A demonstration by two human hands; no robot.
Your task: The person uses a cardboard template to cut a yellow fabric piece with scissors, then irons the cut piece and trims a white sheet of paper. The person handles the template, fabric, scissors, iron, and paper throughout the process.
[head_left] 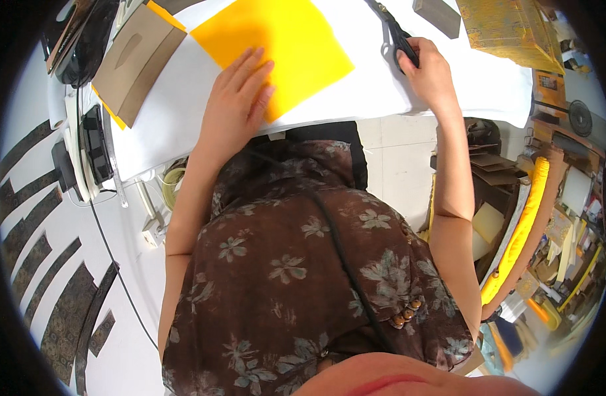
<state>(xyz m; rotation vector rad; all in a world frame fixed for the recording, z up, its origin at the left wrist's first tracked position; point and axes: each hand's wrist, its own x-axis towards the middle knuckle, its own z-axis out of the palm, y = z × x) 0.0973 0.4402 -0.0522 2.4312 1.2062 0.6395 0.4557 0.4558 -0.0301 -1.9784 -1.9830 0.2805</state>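
A bright yellow square sheet (296, 53), cloth or paper, lies on the white-covered table in front of me. Flat on its near left edge rests my left hand (231, 109), open with its fingers stretched toward the middle of the sheet. To the right of the sheet, my right hand (429, 74) is closed round the handle of a pair of black scissors (395, 32). The scissors point away from me, toward the far edge of the view, and their tips are hard to make out. They are apart from the yellow sheet.
A grey-brown board piece with yellow edging (134, 66) stands at the left of the table. A grey block (438, 16) and a gold patterned box (514, 33) sit at the far right. Below right are a yellow padded edge (524, 224) and cluttered shelves. A black cable (111, 244) hangs at left.
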